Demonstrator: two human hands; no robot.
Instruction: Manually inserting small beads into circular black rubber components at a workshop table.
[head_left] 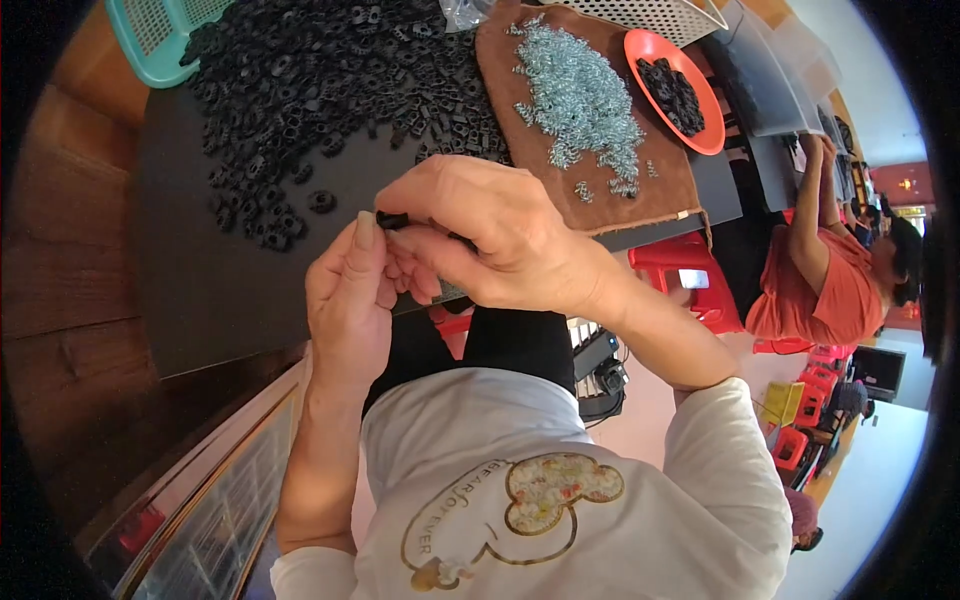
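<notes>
Above the near edge of the dark table, my two hands meet around a small black plastic part [393,220]. My right hand [490,230] pinches it between thumb and forefinger. My left hand [350,285] is closed, its thumb pressed at the part's left end and its fingers curled below. Most of the part is hidden by my fingers. Beyond my hands spreads a large heap of similar black plastic parts [300,90]. To the right, a pile of small silvery coil springs [580,95] lies on a brown cloth [560,205].
An orange plate [712,135] of black parts sits right of the springs. A teal basket [150,65] stands at the far left, a white perforated basket [660,18] at the back. At right, another person in an orange shirt [825,290] works near a translucent bin [770,75] and red stools [700,285].
</notes>
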